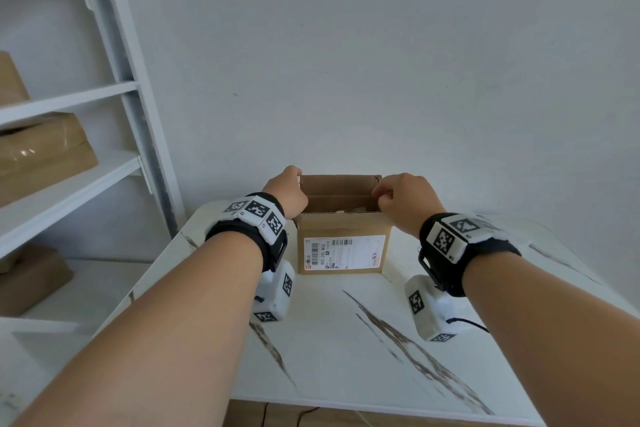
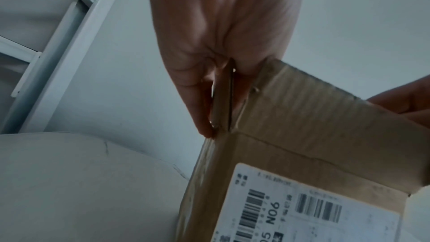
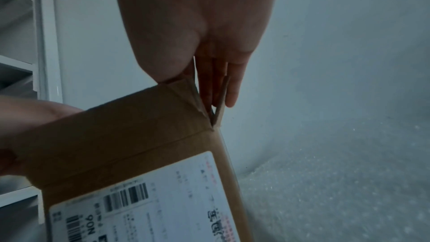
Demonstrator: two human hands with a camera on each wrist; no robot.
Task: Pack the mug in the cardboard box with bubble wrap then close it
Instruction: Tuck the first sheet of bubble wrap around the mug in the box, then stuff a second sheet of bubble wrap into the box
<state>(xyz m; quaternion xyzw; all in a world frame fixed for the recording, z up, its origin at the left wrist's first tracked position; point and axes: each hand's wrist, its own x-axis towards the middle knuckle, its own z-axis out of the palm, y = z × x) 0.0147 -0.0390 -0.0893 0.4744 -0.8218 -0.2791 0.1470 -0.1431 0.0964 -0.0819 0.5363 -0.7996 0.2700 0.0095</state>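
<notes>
Shelving [image 1: 79,163]: white rack at 9 o'clock of the table, against the wall; brown taped parcels [image 1: 41,152] lie on its boards.
Table [image 1: 346,350]: white marble-look top with dark veining, near edge at 6 o'clock.
Left hand [image 1: 286,192]: at the 9 o'clock top corner of the cardboard box; the left wrist view shows thumb and fingers [image 2: 193,98] pinching the upright side flap [image 2: 221,98] between them. Grasping that flap.
Wrist units: a black band with white marker blocks on each forearm, a white camera housing hanging beneath each.
Cardboard box [image 1: 343,246]: stands upright on the table at 12 o'clock from the person, between the two hands. Top not closed; near flap [image 1: 341,217] is bent inward, far flap [image 1: 339,185] stands up behind it.
Label [image 1: 344,251]: white shipping label with barcodes on the near face of the box.
Box contents: something pale shows just over the near flap; too little visible to say what it is. Mug cannot be made out in any view.
Right hand [image 1: 401,199]: at the 3 o'clock top corner of the box; the right wrist view shows its fingers [image 3: 232,87] to either side of the upright side flap [image 3: 222,97], thumb on the near flap. Grasping that flap.
Bubble wrap [image 3: 337,181]: a sheet lies on the table at 3 o'clock of the box, clear of it.
</notes>
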